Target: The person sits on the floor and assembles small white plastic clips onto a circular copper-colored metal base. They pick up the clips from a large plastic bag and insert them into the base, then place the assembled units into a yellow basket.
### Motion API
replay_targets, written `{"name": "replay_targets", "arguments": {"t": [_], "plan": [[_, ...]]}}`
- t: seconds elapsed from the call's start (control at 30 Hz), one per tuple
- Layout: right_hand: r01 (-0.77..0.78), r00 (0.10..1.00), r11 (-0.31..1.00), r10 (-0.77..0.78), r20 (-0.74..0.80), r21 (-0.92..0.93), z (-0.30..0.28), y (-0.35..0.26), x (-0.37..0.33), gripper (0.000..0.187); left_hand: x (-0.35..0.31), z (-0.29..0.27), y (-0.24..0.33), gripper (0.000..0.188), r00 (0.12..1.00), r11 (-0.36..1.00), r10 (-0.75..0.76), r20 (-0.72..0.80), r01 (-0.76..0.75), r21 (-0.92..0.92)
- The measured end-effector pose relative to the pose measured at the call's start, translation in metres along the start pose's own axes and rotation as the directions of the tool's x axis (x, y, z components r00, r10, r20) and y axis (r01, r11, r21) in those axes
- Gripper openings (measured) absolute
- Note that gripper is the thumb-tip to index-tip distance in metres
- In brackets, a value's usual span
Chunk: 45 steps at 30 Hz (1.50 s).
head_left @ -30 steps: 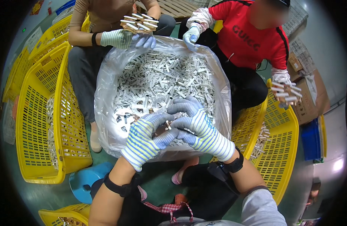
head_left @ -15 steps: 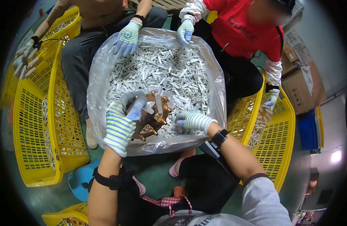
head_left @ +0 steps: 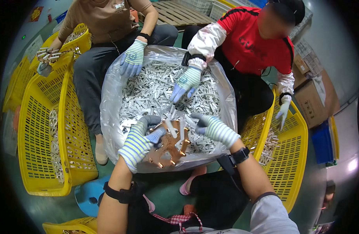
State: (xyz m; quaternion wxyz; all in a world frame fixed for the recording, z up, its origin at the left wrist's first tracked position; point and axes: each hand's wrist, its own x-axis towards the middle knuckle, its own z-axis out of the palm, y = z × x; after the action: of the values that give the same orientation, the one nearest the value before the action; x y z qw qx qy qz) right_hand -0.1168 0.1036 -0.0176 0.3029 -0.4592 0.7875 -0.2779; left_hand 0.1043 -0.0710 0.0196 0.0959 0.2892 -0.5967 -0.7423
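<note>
Left grip [head_left: 137, 141] holds coppery piece [head_left: 168, 149]; right grip [head_left: 215, 129] nearby, hold unclear.

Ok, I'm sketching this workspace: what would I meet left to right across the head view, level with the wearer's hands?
Yellow slotted basket, left gloved hand, copper-coloured studded plate, right gloved hand, second yellow basket, blue container.

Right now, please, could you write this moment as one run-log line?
left hand: holds copper-coloured part; right hand: near it, apart; plastic liner: contains white strips; co-worker's gloved hand: over strips
</note>
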Motion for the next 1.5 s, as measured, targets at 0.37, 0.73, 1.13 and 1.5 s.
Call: {"name": "replay_targets", "arguments": {"t": [0.37,0.73,1.13,1.5], "plan": [[0.585,0.736,0.780,-0.625,-0.261,-0.222,0.010,-0.080,-0.026,0.022,0.007,0.015,-0.018,0.038,0.963,0.975,0.221,0.156,-0.220,-0.028],[0.569,0.747,0.778,-0.624,-0.227,-0.267,0.014,-0.077,-0.022,0.022,-0.004,0.018,-0.009,0.045,0.918,0.906,0.327,0.224,-0.372,0.200],[0.629,0.696,0.729,-0.682,-0.222,-0.269,0.015,-0.082,-0.021,0.026,-0.011,0.027,-0.004,0.040,0.912,0.881,0.396,0.102,-0.409,0.236],[0.494,0.631,0.869,-0.337,-0.699,0.027,0.013,-0.049,-0.003,0.015,-0.003,0.015,0.005,0.032,0.906,0.921,0.375,-0.196,-0.341,0.189]]}}
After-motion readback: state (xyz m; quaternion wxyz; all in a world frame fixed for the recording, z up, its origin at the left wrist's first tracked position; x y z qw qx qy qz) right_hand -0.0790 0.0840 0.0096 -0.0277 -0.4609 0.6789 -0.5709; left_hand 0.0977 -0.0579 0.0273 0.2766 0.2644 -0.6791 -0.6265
